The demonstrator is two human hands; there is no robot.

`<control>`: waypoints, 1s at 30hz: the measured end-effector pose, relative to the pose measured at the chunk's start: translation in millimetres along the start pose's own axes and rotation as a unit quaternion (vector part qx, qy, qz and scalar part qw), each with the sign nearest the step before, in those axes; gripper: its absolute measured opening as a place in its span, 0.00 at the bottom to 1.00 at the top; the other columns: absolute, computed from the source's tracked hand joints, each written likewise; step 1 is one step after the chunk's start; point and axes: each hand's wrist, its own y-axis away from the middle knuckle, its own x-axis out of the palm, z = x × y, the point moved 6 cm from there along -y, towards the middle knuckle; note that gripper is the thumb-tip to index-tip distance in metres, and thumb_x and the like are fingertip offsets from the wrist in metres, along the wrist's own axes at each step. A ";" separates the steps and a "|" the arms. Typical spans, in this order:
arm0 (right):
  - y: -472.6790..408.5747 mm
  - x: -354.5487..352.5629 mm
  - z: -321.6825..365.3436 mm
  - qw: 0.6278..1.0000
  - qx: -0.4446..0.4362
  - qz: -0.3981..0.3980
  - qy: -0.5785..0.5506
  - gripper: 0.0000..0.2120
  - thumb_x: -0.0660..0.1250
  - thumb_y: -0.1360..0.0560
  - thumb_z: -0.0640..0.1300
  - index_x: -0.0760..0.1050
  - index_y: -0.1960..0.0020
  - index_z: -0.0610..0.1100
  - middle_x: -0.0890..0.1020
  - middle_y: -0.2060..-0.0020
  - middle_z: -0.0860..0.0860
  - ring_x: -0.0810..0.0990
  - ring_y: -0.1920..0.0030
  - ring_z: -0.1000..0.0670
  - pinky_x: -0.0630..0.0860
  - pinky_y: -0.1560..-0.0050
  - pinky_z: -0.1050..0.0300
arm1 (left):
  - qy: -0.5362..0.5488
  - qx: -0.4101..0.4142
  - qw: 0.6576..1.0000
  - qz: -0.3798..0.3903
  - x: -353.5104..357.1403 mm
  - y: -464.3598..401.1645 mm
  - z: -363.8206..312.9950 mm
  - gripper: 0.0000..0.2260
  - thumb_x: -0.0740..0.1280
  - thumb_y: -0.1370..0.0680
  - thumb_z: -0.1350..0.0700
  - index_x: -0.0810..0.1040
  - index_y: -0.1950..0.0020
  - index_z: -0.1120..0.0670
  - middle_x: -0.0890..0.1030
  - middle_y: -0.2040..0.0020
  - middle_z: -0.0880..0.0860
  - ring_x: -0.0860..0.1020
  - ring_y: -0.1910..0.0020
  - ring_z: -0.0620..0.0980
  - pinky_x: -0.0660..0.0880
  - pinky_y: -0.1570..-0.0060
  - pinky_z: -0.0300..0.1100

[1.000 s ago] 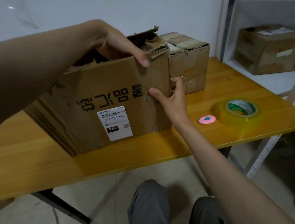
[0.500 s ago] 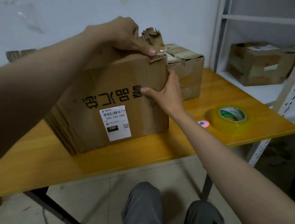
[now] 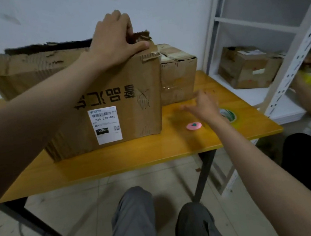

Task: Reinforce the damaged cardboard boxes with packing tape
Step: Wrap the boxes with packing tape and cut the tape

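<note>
both forearms are bare with no sleeves in view; grey trousers [image 3: 135, 218] cover the two knees below.

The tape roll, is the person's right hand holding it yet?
No, the right hand hovers open above the table, beside the tape roll.

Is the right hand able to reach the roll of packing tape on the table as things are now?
Probably yes. The right hand is open and blurred, just left of the tape roll, with nothing between them. The left hand grips the big box's torn top corner.
</note>
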 end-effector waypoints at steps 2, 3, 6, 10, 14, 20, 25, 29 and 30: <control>11.4 0.0 -45.9 0.988 0.080 0.060 0.115 0.42 0.75 0.29 0.65 0.66 0.27 0.39 0.70 0.29 0.39 0.67 0.27 0.37 0.64 0.28 0.42 | -0.014 -0.003 0.999 -0.045 -1.1 5.1 -9.2 0.25 0.64 0.24 0.34 0.74 0.46 0.55 0.74 0.44 0.55 0.71 0.44 0.56 0.66 0.44 0.48; 19.3 1.1 -61.8 0.984 0.099 0.067 0.130 0.45 0.75 0.29 0.64 0.64 0.26 0.38 0.69 0.28 0.39 0.66 0.26 0.38 0.62 0.27 0.43 | -0.008 -0.004 0.998 -0.064 -1.0 7.5 -16.0 0.23 0.64 0.23 0.35 0.74 0.46 0.56 0.74 0.44 0.55 0.71 0.43 0.56 0.66 0.44 0.48; 31.4 5.6 -87.0 0.986 0.105 0.012 0.131 0.35 0.75 0.25 0.50 0.64 0.26 0.38 0.72 0.29 0.40 0.69 0.27 0.41 0.60 0.24 0.47 | 0.019 0.009 0.993 -0.115 0.6 16.3 -40.3 0.18 0.62 0.22 0.41 0.74 0.47 0.56 0.74 0.45 0.56 0.71 0.44 0.55 0.64 0.45 0.46; 38.8 4.4 -89.4 0.991 0.055 -0.064 0.106 0.21 0.73 0.23 0.44 0.75 0.32 0.41 0.77 0.34 0.42 0.72 0.30 0.42 0.58 0.22 0.47 | 0.127 0.067 0.984 -0.108 13.2 35.8 -79.7 0.10 0.63 0.19 0.50 0.75 0.48 0.57 0.75 0.50 0.54 0.71 0.51 0.50 0.69 0.50 0.44; 65.8 -7.7 -76.3 0.985 0.007 -0.133 -0.108 0.16 0.72 0.22 0.41 0.74 0.37 0.38 0.76 0.39 0.43 0.73 0.38 0.45 0.67 0.37 0.56 | 0.255 0.087 0.963 -0.018 43.1 59.8 -112.8 0.07 0.63 0.18 0.58 0.81 0.45 0.56 0.80 0.48 0.51 0.75 0.52 0.44 0.71 0.54 0.32; 107.4 -10.6 -35.5 0.944 -0.129 -0.103 -0.286 0.11 0.71 0.26 0.44 0.74 0.47 0.42 0.77 0.51 0.49 0.75 0.49 0.52 0.71 0.49 0.60 | 0.282 0.059 0.953 0.088 86.8 88.7 -124.6 0.11 0.65 0.17 0.61 0.83 0.38 0.55 0.83 0.41 0.51 0.80 0.46 0.46 0.75 0.43 0.38; 122.7 1.1 -21.9 0.931 -0.160 -0.097 -0.314 0.11 0.71 0.26 0.44 0.74 0.46 0.42 0.77 0.53 0.49 0.73 0.52 0.57 0.69 0.52 0.66 | 0.257 0.070 0.959 0.099 92.5 109.5 -124.7 0.12 0.67 0.18 0.59 0.83 0.36 0.55 0.82 0.41 0.51 0.79 0.40 0.48 0.72 0.38 0.38; 125.4 8.1 -19.4 0.926 -0.163 -0.089 -0.329 0.10 0.71 0.26 0.43 0.74 0.47 0.42 0.76 0.53 0.48 0.74 0.53 0.53 0.69 0.53 0.64 | 0.255 0.058 0.960 0.098 89.1 120.6 -121.2 0.14 0.68 0.19 0.58 0.81 0.33 0.53 0.79 0.43 0.49 0.77 0.44 0.45 0.73 0.42 0.38; 126.1 9.5 -18.8 0.927 -0.165 -0.088 -0.326 0.10 0.71 0.26 0.43 0.74 0.47 0.42 0.76 0.53 0.48 0.74 0.53 0.54 0.68 0.53 0.65 | 0.262 0.050 0.959 0.098 88.4 121.4 -120.1 0.14 0.68 0.19 0.58 0.80 0.33 0.53 0.79 0.44 0.48 0.77 0.44 0.44 0.73 0.42 0.37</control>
